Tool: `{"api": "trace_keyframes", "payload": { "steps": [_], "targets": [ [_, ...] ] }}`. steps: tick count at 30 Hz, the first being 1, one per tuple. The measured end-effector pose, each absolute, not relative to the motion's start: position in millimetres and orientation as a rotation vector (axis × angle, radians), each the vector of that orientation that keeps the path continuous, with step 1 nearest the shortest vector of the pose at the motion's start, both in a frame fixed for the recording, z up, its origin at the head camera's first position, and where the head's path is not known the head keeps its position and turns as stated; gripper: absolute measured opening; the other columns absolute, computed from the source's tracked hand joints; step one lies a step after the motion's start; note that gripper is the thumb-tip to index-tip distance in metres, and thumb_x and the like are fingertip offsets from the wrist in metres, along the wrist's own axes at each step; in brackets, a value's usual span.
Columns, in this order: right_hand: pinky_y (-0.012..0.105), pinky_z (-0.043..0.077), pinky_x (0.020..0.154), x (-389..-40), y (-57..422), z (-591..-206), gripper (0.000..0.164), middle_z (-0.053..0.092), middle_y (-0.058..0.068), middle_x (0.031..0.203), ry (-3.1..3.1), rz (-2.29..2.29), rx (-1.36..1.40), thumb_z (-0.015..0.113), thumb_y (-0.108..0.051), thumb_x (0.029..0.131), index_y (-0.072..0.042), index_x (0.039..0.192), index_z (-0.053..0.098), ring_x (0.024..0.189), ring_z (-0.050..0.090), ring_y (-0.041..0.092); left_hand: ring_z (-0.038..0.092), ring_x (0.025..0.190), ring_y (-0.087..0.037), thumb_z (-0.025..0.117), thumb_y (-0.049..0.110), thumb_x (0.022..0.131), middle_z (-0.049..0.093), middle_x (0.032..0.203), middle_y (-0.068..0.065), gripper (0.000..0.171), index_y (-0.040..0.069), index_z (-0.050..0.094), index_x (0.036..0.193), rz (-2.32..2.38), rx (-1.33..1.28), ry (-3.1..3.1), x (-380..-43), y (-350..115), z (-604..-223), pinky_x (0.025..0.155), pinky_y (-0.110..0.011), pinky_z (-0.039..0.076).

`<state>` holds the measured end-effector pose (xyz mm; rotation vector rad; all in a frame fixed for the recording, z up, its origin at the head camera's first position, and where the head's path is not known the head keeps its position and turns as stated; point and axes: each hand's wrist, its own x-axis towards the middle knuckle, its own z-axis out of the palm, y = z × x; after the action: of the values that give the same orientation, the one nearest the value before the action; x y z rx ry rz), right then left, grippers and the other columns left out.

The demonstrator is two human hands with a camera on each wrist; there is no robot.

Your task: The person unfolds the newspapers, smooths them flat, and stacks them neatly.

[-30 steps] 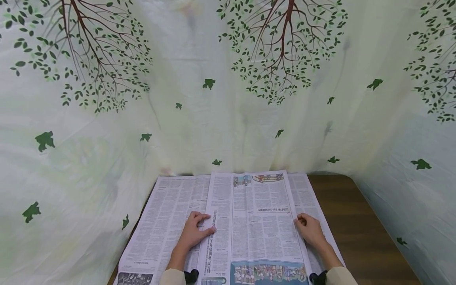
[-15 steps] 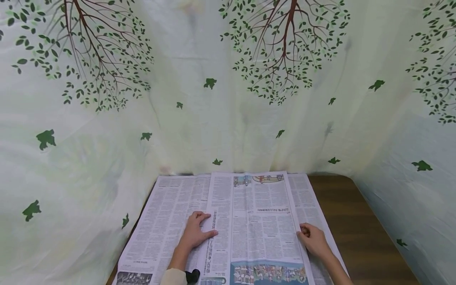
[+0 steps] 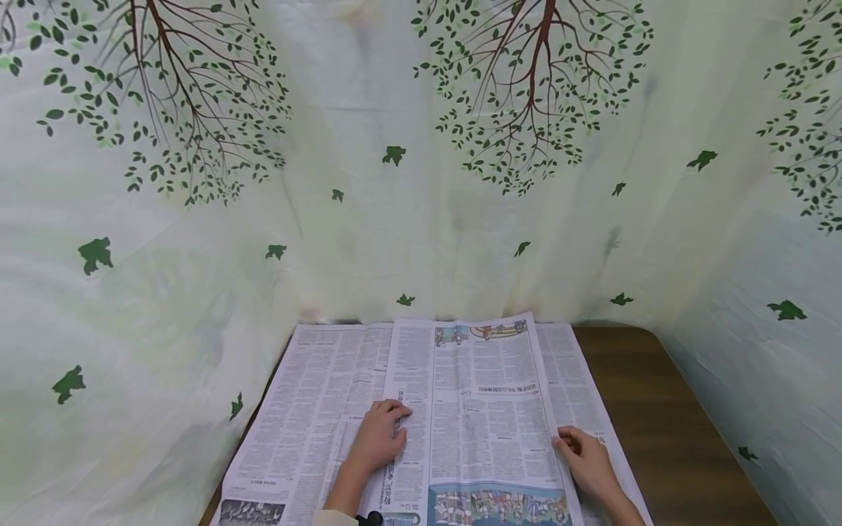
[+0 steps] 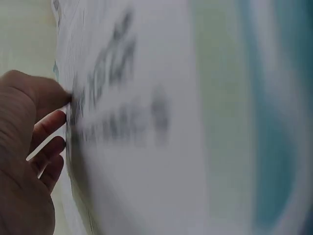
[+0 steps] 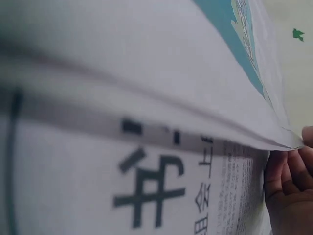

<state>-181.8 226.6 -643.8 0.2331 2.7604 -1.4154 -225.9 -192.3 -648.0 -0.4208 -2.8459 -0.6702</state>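
A narrower newspaper section (image 3: 487,431) lies over a wider spread newspaper (image 3: 316,409) in the head view. My left hand (image 3: 378,440) rests on the upper section's left part, thumb and fingers apart, touching the print. The left wrist view shows the left hand (image 4: 29,132) with its thumb and fingertips against the paper. At the right edge of the upper section, my right hand (image 3: 590,466) pinches the paper between thumb and fingers. In the right wrist view, the right hand (image 5: 293,183) holds the layered edge, slightly raised from the sheet below.
A dark brown wooden table (image 3: 664,424) shows to the right of the newspapers. A pale curtain (image 3: 460,241) printed with trees and green leaves hangs behind and along both sides.
My right hand has slid nearer along the right edge of the upper section. My left hand has moved slightly right and nearer, further onto the paper. The view has shifted slightly.
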Motion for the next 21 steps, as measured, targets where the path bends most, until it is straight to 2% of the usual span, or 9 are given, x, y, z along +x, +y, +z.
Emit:
{"api": "trace_keyframes", "payload": {
  "steps": [2, 4, 10, 13, 21],
  "targets": [
    [0.024, 0.049, 0.070, -181.7, 226.7, -643.0, 0.033, 0.074, 0.004, 0.097, 2.756, -1.427, 0.235, 0.067, -0.021, 0.100, 0.003, 0.122, 0.070, 0.081, 0.063, 0.012, 0.058, 0.120, -0.024, 0.069, 0.011, 0.090, 0.066, 0.125, -0.001, 0.034, 0.014, 0.074, 0.124, -0.704, -0.444, -2.842, -222.5, -181.7, -647.3, 0.105, -0.048, 0.048],
    [0.024, 0.049, 0.070, -182.1, 226.9, -642.4, 0.032, 0.074, 0.004, 0.097, 2.755, -1.434, 0.240, 0.066, -0.020, 0.099, 0.004, 0.121, 0.070, 0.082, 0.063, 0.012, 0.059, 0.119, -0.022, 0.068, 0.010, 0.091, 0.065, 0.125, 0.000, 0.035, 0.014, 0.073, 0.125, -0.744, -0.454, -2.847, -221.2, -172.2, -647.6, 0.104, -0.045, 0.050],
    [0.023, 0.049, 0.068, -185.7, 228.8, -641.9, 0.029, 0.074, 0.004, 0.094, 2.768, -1.452, 0.260, 0.067, -0.018, 0.098, 0.003, 0.117, 0.072, 0.079, 0.063, 0.011, 0.058, 0.117, -0.021, 0.075, 0.031, 0.093, 0.064, 0.125, 0.003, 0.035, 0.016, 0.073, 0.125, -0.789, -0.592, -2.840, -225.9, -145.9, -647.1, 0.102, -0.043, 0.049],
    [0.023, 0.050, 0.068, -187.1, 228.0, -643.0, 0.029, 0.074, 0.004, 0.094, 2.780, -1.469, 0.272, 0.068, -0.019, 0.098, 0.002, 0.117, 0.073, 0.078, 0.063, 0.011, 0.058, 0.116, -0.021, 0.075, 0.036, 0.093, 0.064, 0.124, 0.003, 0.037, 0.018, 0.073, 0.125, -0.782, -0.665, -2.830, -228.4, -133.6, -646.2, 0.102, -0.043, 0.049],
    [0.023, 0.050, 0.067, -181.5, 223.9, -646.8, 0.024, 0.074, 0.003, 0.091, 2.766, -1.471, 0.315, 0.069, -0.016, 0.097, 0.001, 0.112, 0.074, 0.075, 0.061, 0.009, 0.059, 0.113, -0.019, 0.077, 0.030, 0.091, 0.066, 0.124, 0.002, 0.038, 0.019, 0.072, 0.128, -0.709, -0.775, -2.836, -223.4, -99.8, -647.3, 0.100, -0.038, 0.051]
  ]
}}
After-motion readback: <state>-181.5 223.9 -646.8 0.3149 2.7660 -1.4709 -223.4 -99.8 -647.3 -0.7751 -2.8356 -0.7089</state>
